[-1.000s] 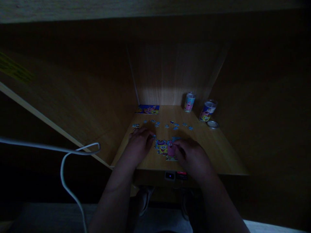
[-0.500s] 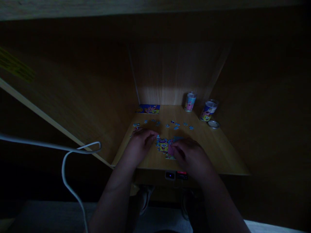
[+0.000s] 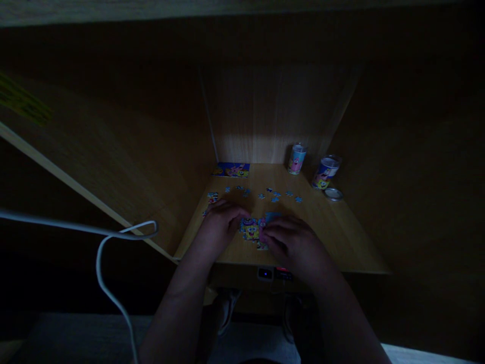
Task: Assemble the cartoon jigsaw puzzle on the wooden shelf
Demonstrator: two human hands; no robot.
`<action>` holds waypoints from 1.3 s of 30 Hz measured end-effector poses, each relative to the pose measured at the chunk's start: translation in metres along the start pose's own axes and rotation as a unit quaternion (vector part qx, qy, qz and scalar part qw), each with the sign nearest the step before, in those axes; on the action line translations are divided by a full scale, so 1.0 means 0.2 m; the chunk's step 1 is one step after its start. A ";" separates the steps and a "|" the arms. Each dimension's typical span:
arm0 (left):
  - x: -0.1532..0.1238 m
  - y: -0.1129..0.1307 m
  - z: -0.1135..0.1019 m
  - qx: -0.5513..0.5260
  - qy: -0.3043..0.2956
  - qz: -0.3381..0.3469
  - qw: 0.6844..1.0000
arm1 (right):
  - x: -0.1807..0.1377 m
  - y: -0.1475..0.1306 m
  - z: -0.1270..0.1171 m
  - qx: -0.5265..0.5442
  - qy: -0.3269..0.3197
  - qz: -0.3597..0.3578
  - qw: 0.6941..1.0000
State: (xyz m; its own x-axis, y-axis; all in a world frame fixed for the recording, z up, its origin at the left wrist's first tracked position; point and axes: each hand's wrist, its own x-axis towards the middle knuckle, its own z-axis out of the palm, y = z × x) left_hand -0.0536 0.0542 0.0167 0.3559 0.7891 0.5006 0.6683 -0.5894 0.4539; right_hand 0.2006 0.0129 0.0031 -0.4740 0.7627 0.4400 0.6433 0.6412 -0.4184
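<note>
Left hand (image 3: 220, 221) and right hand (image 3: 294, 240) are flanking the joined puzzle (image 3: 251, 232) below frame centre, can't tell if fingers are gripping; I'd be bracing it flat.

The left hand (image 3: 219, 222) and the right hand (image 3: 295, 240) are both bare, with thumbs and fingers that look smooth and round. Behind each hand, the wrist is a bit thinner. Farther back from the fingers, the left arm (image 3: 178, 308) and right arm (image 3: 341, 308) are bare too, and get fatter. The left arm has a small, thin line across it, behind the wrist. Down below the hands are dark pants (image 3: 308, 331) and two shoes (image 3: 226, 313). The left shoe has a pale edge; the right one is too dark to see well.
</note>
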 end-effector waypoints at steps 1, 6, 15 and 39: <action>0.00 0.00 0.00 0.002 -0.003 0.001 1.000 | 0.00 0.00 0.00 0.001 0.000 0.000 1.000; 0.00 0.00 0.01 0.003 -0.016 -0.009 1.000 | 0.00 -0.01 0.00 -0.005 0.001 0.001 1.000; 0.01 0.01 0.02 0.036 -0.024 -0.004 0.999 | 0.00 -0.01 -0.01 0.002 -0.008 0.008 1.000; -0.01 0.01 0.01 0.055 -0.035 0.034 0.997 | 0.01 -0.01 -0.01 -0.002 -0.009 0.012 1.000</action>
State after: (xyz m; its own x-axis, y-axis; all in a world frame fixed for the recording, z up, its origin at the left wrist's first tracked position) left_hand -0.0518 0.0523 0.0155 0.4456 0.7604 0.4726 0.7068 -0.6228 0.3356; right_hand 0.1998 0.0123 0.0060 -0.4692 0.7790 0.4160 0.6563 0.6228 -0.4259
